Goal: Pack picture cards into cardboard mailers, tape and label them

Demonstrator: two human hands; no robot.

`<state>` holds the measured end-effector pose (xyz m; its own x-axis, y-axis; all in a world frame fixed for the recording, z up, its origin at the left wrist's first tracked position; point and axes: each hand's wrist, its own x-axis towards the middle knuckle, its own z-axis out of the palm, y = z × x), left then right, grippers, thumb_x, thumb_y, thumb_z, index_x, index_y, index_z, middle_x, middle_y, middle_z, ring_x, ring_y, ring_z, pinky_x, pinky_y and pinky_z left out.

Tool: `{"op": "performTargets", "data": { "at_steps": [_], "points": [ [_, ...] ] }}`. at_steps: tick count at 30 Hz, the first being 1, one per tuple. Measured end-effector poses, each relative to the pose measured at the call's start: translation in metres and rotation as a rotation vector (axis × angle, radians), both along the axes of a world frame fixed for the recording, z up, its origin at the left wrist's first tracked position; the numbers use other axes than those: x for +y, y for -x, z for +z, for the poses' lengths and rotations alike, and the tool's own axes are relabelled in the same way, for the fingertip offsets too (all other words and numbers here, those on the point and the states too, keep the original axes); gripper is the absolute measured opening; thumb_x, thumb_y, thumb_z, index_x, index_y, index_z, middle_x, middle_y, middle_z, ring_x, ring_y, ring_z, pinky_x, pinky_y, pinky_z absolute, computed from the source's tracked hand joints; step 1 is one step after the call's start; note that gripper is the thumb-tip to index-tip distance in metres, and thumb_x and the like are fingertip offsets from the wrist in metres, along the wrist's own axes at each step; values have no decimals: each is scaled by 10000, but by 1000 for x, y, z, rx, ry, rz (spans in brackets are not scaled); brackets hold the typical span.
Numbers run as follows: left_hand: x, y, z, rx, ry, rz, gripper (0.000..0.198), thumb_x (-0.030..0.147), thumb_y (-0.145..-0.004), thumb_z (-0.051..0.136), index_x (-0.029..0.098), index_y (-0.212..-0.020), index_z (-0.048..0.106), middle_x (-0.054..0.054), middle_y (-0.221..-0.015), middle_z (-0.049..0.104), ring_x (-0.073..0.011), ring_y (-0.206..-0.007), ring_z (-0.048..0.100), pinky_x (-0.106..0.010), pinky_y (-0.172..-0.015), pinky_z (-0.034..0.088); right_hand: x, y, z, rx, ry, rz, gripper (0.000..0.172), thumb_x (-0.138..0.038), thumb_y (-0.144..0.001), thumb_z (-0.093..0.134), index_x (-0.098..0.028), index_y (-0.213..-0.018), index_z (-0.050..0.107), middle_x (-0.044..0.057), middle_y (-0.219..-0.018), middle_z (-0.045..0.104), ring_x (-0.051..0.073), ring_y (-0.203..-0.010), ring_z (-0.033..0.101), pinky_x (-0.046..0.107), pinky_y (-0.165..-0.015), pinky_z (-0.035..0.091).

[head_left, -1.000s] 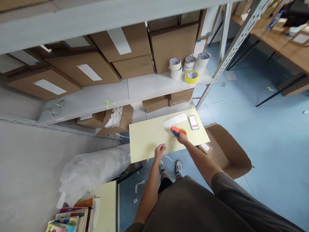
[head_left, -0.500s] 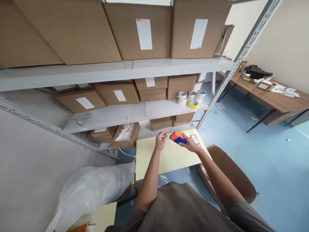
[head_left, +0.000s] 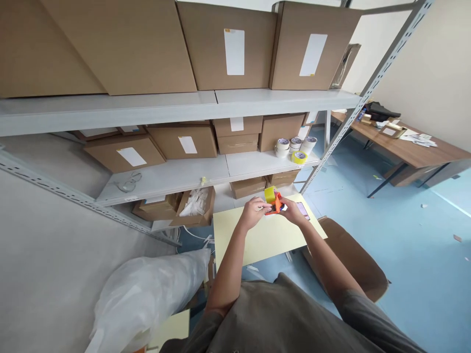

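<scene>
An orange and blue tape dispenser (head_left: 277, 202) is held above the pale yellow tabletop (head_left: 250, 245). On its far side shows a roll of yellow tape (head_left: 270, 194). My right hand (head_left: 293, 212) is closed around the dispenser's right part. My left hand (head_left: 253, 214) has its fingers pinched together against the left end; whether a tape end lies between them is too small to tell. Beside my right hand, a phone (head_left: 303, 211) with a lit screen lies on the tabletop.
Above the table stands a metal rack (head_left: 154, 110) of cardboard boxes. White tape rolls (head_left: 282, 147) and a yellow roll (head_left: 299, 157) sit on its middle shelf. An open carton (head_left: 353, 260) is at the right, a stuffed plastic bag (head_left: 147, 289) at the left.
The dispenser has turned in my right hand, so its yellow roll now shows at the far side. My left hand has moved right, from apart to touching the dispenser.
</scene>
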<state>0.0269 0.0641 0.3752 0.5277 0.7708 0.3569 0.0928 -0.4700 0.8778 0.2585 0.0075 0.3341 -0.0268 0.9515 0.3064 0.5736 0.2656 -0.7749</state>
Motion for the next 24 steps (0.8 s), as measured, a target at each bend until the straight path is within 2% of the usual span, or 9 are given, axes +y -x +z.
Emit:
{"op": "performTargets", "data": {
  "at_steps": [3,6,10,12,16,21,24],
  "points": [
    [2,6,4,51,-36,14,243,429,-967,710,246,-923,864,-54,-855,754,-223,-915,647,-353,-872,533,4,12,-2,13,-10,13,352,-574,-907,745,-230,-886,673,70,-943,703,224,-846,610,342,-784,540],
    [9,12,9,60,-4,2,309,452,-1006,647,235,-948,860,-65,-905,785,-236,-972,657,-360,-899,533,7,16,-4,16,-5,24,336,-559,-921,737,-228,-915,679,65,-944,701,211,-819,598,338,-777,539],
    [20,14,13,-14,118,-48,470,514,-1061,517,182,-1026,848,-106,-1029,798,-240,-1022,705,-354,-913,557,12,7,-5,22,-17,43,352,-567,-913,745,-221,-941,689,64,-955,704,209,-818,600,338,-773,538],
    [24,11,13,-30,145,-45,495,533,-1059,509,167,-1059,842,-116,-1066,798,-240,-1034,721,-348,-915,565,16,-2,-5,14,-15,49,360,-569,-898,765,-219,-952,700,66,-961,707,221,-841,614,343,-784,535],
    [32,-5,12,46,74,60,319,473,-934,735,204,-1064,848,-90,-1036,803,-231,-976,731,-322,-864,569,23,-24,-9,-47,-12,45,357,-551,-868,810,-213,-932,717,73,-936,720,257,-870,651,376,-837,539],
    [39,-30,10,88,32,199,270,397,-984,657,218,-991,860,-87,-977,816,-226,-885,731,-330,-788,563,32,-48,-13,-50,12,94,380,-508,-871,822,-210,-1094,749,130,-1119,767,329,-1064,696,447,-975,543],
    [35,-44,10,129,-59,251,283,399,-1008,627,236,-990,858,-81,-954,815,-231,-891,716,-349,-811,562,38,-60,-11,-3,21,157,397,-479,-882,814,-233,-1187,749,124,-1239,757,325,-1131,705,443,-998,556]
  ]
}}
